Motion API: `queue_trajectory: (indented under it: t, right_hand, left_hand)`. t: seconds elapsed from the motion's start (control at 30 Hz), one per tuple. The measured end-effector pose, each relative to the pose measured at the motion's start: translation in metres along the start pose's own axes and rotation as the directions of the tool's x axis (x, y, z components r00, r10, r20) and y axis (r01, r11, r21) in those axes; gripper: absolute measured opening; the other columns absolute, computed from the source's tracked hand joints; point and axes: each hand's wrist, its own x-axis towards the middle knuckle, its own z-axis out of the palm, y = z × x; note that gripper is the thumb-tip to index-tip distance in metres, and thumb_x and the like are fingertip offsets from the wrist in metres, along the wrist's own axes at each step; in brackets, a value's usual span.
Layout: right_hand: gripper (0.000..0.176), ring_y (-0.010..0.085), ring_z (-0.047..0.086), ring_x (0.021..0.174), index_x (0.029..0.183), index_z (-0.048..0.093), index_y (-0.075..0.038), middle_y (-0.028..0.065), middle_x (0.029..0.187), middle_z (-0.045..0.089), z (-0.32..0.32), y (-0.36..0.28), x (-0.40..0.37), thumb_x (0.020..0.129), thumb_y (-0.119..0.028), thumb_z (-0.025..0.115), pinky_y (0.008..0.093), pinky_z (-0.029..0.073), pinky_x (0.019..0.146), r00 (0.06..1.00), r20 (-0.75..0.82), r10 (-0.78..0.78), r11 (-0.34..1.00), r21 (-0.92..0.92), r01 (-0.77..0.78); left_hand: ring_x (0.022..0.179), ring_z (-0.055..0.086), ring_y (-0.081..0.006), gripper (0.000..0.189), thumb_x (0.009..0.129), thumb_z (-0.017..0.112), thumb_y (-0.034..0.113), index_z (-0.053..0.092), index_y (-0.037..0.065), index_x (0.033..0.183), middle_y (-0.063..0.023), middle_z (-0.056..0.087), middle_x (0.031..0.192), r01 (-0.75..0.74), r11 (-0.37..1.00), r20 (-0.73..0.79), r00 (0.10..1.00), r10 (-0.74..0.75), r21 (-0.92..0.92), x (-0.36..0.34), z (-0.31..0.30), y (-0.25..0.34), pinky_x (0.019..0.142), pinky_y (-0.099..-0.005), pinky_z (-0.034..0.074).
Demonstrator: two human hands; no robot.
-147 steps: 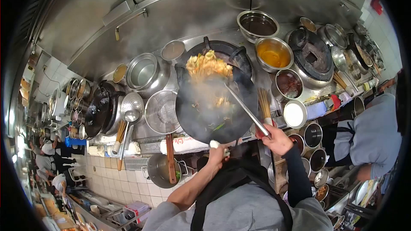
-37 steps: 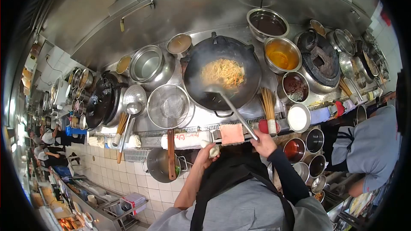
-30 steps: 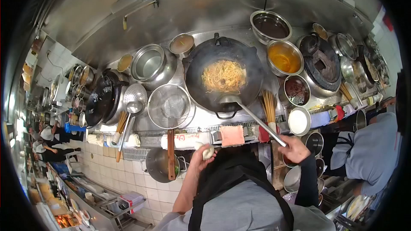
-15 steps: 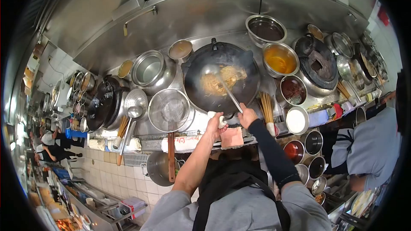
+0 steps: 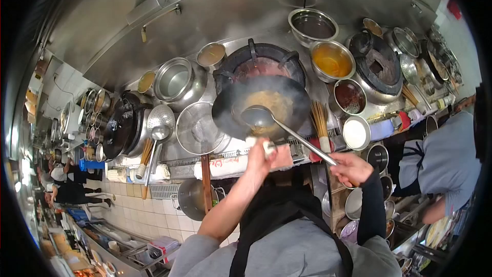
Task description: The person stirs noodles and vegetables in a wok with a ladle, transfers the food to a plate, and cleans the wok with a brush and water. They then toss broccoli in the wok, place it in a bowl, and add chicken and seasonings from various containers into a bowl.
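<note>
- The wok (image 5: 230, 115) looks heavy and rigid. It is steaming, so its metal is surely hot, and the safe place to take it is the near-rim handle, with padding between.
- The left hand (image 5: 266, 158) does just that, clenched on the near handle through a white cloth (image 5: 254, 142).
- The wok is held tilted, off the round burner (image 5: 261, 64) and on the person's side of it, above the front edge of the worktop (image 5: 230, 146).
- The ladle (image 5: 297, 138) is long, stiff and light beside the wok. The right hand (image 5: 352, 168) grasps the far end of its shaft, and its bowl sits inside the wok near the front rim.
- The wok is wide and black inside, with steam blurring it. A loose heap of pale yellow noodles (image 5: 269, 101) lies in it; they look soft, slippery and easily spilled.
- To the left is a wire strainer (image 5: 197, 128).
- To the right are a bamboo brush (image 5: 320, 120), a bowl of orange liquid (image 5: 332, 60), a bowl of dark red paste (image 5: 350, 97) and a tub of white powder (image 5: 356, 133).
- A co-worker (image 5: 446, 159) in a grey-blue top stands at the far right.
</note>
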Motion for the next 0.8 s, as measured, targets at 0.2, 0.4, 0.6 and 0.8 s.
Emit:
queue_trajectory:
  t: [0.2,0.4,0.6,0.8]
  right_hand:
    - [0.039,0.0168,0.059,0.060,0.135,0.059,-0.002,0.0056,0.078,0.062,-0.008,0.055,0.109,0.096,-0.009,0.063,0.0315,0.049,0.057,0.925,-0.175,-0.337,0.879,-0.411,0.243]
    - [0.041,0.0320,0.067,0.084,0.130,0.059,0.000,0.0216,0.094,0.066,-0.004,0.056,0.079,0.091,-0.009,0.068,0.0379,0.053,0.083,0.793,-0.141,-0.593,0.679,-0.617,0.398]
    - [0.023,0.0218,0.065,0.072,0.118,0.065,-0.004,0.0060,0.081,0.065,-0.001,-0.016,0.023,0.096,-0.010,0.063,0.0372,0.053,0.069,0.989,-0.071,-0.126,0.899,-0.429,0.084]
    - [0.049,0.0432,0.068,0.086,0.133,0.060,-0.003,0.0237,0.095,0.070,-0.012,0.058,0.112,0.087,-0.015,0.070,0.0473,0.053,0.081,0.814,-0.219,-0.539,0.693,-0.665,0.280]
  left_hand:
    - [0.050,0.057,-0.0196,0.013,0.095,0.057,0.019,0.054,0.006,0.096,-0.0087,0.061,0.074,-0.028,0.984,-0.029,0.999,0.033,0.174,0.049,-0.075,-0.075,0.038,-0.0287,0.040]
    - [0.048,0.058,-0.0217,0.014,0.095,0.057,0.016,0.056,0.003,0.090,-0.0105,0.059,0.071,0.076,0.931,-0.116,0.993,-0.037,0.358,-0.020,-0.074,-0.087,0.037,-0.0324,0.041]
    - [0.053,0.058,-0.0169,0.016,0.099,0.054,0.019,0.053,0.003,0.101,-0.0094,0.062,0.075,-0.070,0.997,0.043,0.997,0.069,0.023,0.040,-0.025,-0.014,0.039,-0.0277,0.040]
    - [0.048,0.057,-0.0214,0.014,0.095,0.056,0.019,0.055,0.005,0.095,-0.0106,0.059,0.068,-0.010,0.936,-0.054,0.998,0.031,0.351,0.040,-0.076,-0.085,0.039,-0.0311,0.042]
